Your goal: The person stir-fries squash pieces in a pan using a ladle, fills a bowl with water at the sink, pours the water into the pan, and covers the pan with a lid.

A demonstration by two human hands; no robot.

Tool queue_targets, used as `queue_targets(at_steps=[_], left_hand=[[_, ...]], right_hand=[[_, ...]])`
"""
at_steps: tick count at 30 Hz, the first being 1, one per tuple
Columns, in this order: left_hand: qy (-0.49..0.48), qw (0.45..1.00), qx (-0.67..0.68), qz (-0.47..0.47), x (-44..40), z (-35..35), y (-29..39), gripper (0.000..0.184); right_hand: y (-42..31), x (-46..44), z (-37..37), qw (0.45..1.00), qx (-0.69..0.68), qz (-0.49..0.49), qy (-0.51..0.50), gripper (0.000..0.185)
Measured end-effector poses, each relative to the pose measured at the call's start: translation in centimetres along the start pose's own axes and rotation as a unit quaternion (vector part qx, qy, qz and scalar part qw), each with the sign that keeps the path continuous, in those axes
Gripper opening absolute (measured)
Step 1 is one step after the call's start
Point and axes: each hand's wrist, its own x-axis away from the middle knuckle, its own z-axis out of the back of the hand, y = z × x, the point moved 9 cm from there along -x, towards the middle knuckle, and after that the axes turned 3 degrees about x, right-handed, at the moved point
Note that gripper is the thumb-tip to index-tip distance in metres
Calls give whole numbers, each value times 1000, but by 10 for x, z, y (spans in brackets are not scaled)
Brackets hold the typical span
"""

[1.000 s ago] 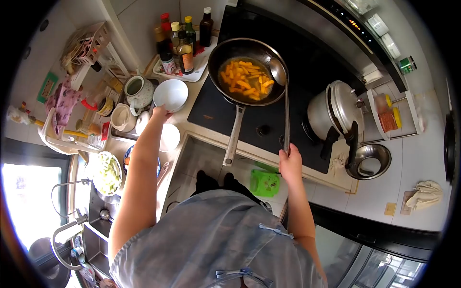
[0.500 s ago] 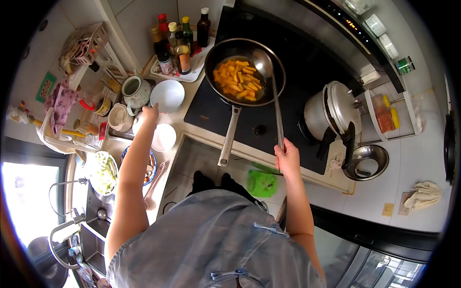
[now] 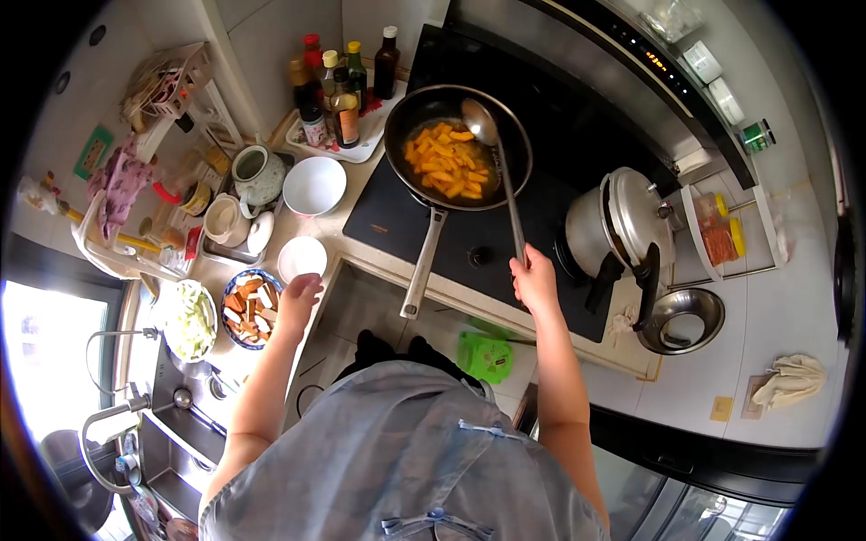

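Note:
In my right hand (image 3: 536, 279) is the handle of a metal ladle (image 3: 510, 194). The ladle's bowl rests in the frying pan (image 3: 521, 117), against the right side of a pile of orange strips (image 3: 451, 158) lying in liquid. My left hand (image 3: 299, 302) hovers by the counter's edge with fingers apart and nothing visible in them. It is just below a small white bowl (image 3: 302, 258) and to the right of a blue-rimmed plate (image 3: 225, 311) of brown and white pieces. A larger white bowl (image 3: 314, 186) stands farther back.
A pressure cooker (image 3: 600, 221) occupies the right of the cooktop (image 3: 388, 216), with a metal basin (image 3: 708, 307) beyond it. Several sauce bottles (image 3: 345, 117) stand on a tray at the back left. A bowl of pale green slices (image 3: 189, 320) sits near the sink (image 3: 171, 451).
My left hand has drawn back from beside the larger white bowl toward me, uncovering a small white lid. My right hand has shifted slightly, and the ladle's bowl sits a little farther left.

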Motion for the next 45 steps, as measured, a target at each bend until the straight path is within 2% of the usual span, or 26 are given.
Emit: queue_targets(at_steps=[1,4,8,9,14,18,21,22,23,26,30,34,35,38,39,40,42,44,45], left_hand=[[-8,1000,15,8,9,-4,2,27],[-36,999,23,23,23,-13,-4,29],[-48,998,17,26,33,-20,-2,30],[-48,998,18,24,35,-19,-1,29],[-44,998,30,17,44,-15,0,28],[-40,998,34,19,45,-16,-1,28],[-43,998,36,19,46,-20,1,29],[-44,998,37,20,46,-21,2,29],[-44,998,37,20,47,-21,3,29],[-43,998,35,20,48,-21,4,29],[-41,998,35,27,47,-21,1,30],[-94,993,30,64,41,-55,-4,34],[-132,987,44,79,38,-75,-5,39],[-234,949,118,174,22,-141,-23,49],[-263,930,157,201,25,-164,-18,50],[-291,908,195,229,29,-185,-14,51],[-302,900,198,244,26,-206,-13,46],[-290,910,183,234,23,-213,-15,42],[-273,922,166,217,21,-212,-15,40]], right_hand=[[11,-17,1,995,72,50,49,35],[5,-35,-2,992,100,54,58,44],[1,-35,-15,993,112,41,14,43],[-16,-20,-11,996,82,-8,-19,43],[-29,-32,5,966,179,167,83,42],[-46,-38,-5,952,254,156,74,43],[-58,-24,-9,929,316,187,49,40],[-59,-17,-10,919,341,196,35,40],[-61,-7,-8,887,388,246,47,41],[-66,24,14,829,485,277,28,42],[-61,53,52,716,621,313,53,45],[-62,70,100,798,556,222,70,45],[-68,78,109,819,508,251,90,42],[-56,82,121,934,294,203,14,41],[-54,83,116,958,246,142,-31,39],[-52,87,111,974,200,77,-68,36],[-35,84,97,985,103,25,-138,33],[-38,78,83,977,152,55,-135,32],[-41,70,80,972,200,77,-99,36]])
